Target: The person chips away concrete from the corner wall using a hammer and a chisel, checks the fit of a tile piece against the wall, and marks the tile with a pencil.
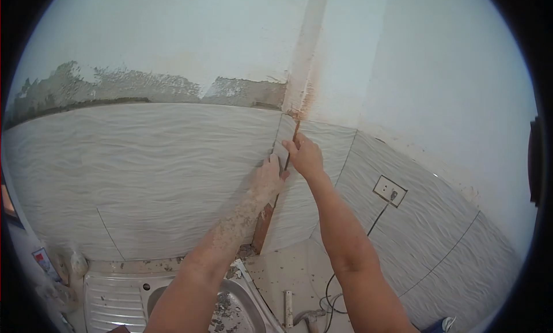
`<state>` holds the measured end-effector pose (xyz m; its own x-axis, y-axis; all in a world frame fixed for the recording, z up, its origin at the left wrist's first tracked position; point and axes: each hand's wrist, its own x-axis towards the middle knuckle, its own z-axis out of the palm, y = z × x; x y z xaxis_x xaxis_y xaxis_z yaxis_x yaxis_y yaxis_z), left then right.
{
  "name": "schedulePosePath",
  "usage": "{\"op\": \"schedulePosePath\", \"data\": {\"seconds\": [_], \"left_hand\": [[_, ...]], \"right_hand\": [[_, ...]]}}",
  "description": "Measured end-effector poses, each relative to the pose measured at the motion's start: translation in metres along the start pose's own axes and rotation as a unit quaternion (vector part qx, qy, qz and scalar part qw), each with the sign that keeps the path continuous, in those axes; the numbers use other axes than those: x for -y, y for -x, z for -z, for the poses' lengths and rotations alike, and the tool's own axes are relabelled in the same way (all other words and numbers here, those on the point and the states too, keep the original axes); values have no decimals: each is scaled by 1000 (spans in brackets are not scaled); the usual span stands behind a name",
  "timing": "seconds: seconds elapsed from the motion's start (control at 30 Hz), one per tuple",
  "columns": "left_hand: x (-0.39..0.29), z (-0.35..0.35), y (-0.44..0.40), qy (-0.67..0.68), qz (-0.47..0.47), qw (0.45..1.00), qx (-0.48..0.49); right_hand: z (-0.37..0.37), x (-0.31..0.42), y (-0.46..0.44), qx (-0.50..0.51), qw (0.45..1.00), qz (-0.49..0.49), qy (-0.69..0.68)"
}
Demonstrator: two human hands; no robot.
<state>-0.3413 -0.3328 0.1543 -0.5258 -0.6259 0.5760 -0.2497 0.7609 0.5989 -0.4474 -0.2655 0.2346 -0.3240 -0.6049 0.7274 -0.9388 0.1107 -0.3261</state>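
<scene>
A narrow strip of wavy pale tile [286,125] stands upright against a projecting column, between the tiled wall at left and the tile at right. My left hand [268,174] grips the strip lower down, fingers pointing up at its left side and thumb at its right edge. Higher up, my right hand [306,155] has its fingers bent round the strip's right edge and its thumb across the front. A dark gap shows along that edge. Below my hands the column's bare reddish-brown side [263,229] is exposed. The fingertips behind the strip are hidden.
A steel sink [242,298] with rubble in it lies below. On the counter are a hammer [311,317] and a pale bar [288,310]. A black cable [377,218] runs down from a wall socket [390,191]. Rough grey mortar [144,85] borders the tiles above.
</scene>
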Motion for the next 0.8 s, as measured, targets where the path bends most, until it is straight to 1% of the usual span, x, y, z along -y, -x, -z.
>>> {"op": "schedulePosePath", "data": {"seconds": [0.07,0.2,0.27,0.3,0.37,0.4,0.43,0.47,0.5,0.53,0.57,0.6,0.63,0.67,0.7,0.77,0.8], "left_hand": [[-1,-5,-7,-39,-17,999,-28],[-7,1,-12,-76,6,997,11],[-11,4,-12,-82,21,996,31],[-11,5,-13,-79,31,995,46],[-18,16,-12,-97,30,991,82],[-20,15,-8,-97,39,990,96],[-23,16,-7,-109,35,989,90],[-24,19,-8,-123,31,989,76],[-23,20,-8,-127,39,988,73],[-23,20,-7,-124,33,989,74],[-22,20,-5,-120,26,990,75],[-21,22,-4,-123,35,989,75],[-21,23,-4,-125,28,989,73],[-20,22,-5,-127,18,989,74],[-18,21,-7,-126,22,988,81],[-13,15,-11,-126,-2,991,51],[-9,11,-12,-132,-1,990,48]], "right_hand": [[1,1,0,9,1000,-4,10],[-4,-12,-1,24,1000,-1,0],[-7,-28,4,38,998,29,-29],[-7,-39,8,52,998,17,-28],[10,-44,22,55,994,20,-93],[34,-29,39,46,981,-31,-188],[67,-5,50,32,956,-75,-282],[94,4,66,-26,936,-41,-349],[121,12,87,-126,904,10,-408],[156,29,114,-245,893,103,-362],[183,20,131,-295,808,378,-342],[223,18,170,-429,792,363,-238],[254,30,197,-434,756,437,-221],[272,48,213,-366,741,515,-229],[284,64,224,-313,736,555,-228],[298,81,242,-248,742,584,-215],[302,85,247,-228,748,587,-209]]}}
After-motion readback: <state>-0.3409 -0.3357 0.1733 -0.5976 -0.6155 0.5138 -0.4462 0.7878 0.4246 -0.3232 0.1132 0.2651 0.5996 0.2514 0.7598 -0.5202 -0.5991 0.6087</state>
